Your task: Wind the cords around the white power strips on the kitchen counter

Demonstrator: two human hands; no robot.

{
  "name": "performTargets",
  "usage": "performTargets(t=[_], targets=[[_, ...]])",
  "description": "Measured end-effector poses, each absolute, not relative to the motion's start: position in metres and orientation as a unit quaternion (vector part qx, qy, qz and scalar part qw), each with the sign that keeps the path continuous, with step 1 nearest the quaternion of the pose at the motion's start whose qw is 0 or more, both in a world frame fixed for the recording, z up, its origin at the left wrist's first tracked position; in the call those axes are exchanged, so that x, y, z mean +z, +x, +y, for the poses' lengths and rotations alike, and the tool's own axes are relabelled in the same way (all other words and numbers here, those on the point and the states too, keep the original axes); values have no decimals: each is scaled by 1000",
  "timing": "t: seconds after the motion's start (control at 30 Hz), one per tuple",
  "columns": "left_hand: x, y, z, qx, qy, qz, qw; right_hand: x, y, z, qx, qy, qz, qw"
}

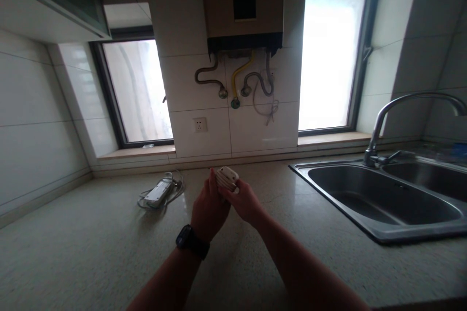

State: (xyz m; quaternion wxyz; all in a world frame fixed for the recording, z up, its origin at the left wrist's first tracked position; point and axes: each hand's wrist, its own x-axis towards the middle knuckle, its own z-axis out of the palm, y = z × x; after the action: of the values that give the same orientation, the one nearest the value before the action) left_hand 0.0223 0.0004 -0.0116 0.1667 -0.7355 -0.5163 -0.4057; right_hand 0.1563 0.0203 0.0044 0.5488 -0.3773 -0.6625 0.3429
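Note:
Over the countertop, my left hand (pixel 210 206), with a black watch at the wrist, is closed around a small white charger (pixel 228 175). A pale cord appears wound round the charger's body. From the other side, the fingers of my right hand (pixel 245 200) are closed on its right and lower edge. My fingers and palms hide much of its underside. To the left of my hands, a white power strip (pixel 159 191) lies on the counter with its grey cord looped around it.
A steel double sink (pixel 346 223) with a tall curved faucet (pixel 377 119) is set into the speckled counter (pixel 91 248) at right. Behind are a tiled wall with an outlet (pixel 200 124), a water heater (pixel 222 5) with pipes, and two windows. A cabinet (pixel 51 5) overhangs the upper left.

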Motion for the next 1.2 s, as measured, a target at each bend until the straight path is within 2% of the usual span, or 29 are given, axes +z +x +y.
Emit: performTargets(t=[0.23, 0.4, 0.57, 0.67, 0.93, 1.2], targets=[[-12, 6, 11, -372, -728, -554, 160, 8, 162, 19, 356, -400, -700, 473], [-15, -6, 23, -394, -723, -557, 109, 8, 167, 20, 299, -421, -737, 437], [-17, -24, 35, -412, -707, -565, 106, 12, 171, 16, 242, -472, -757, 381], [-17, -31, 39, -393, -707, -578, 111, 16, 171, 11, 184, -448, -793, 368], [-22, -30, 46, -328, -717, -611, 73, 22, 172, -1, 140, -412, -831, 345], [-21, -45, 53, -447, -671, -589, -47, 25, 177, -3, 101, -402, -857, 305]])
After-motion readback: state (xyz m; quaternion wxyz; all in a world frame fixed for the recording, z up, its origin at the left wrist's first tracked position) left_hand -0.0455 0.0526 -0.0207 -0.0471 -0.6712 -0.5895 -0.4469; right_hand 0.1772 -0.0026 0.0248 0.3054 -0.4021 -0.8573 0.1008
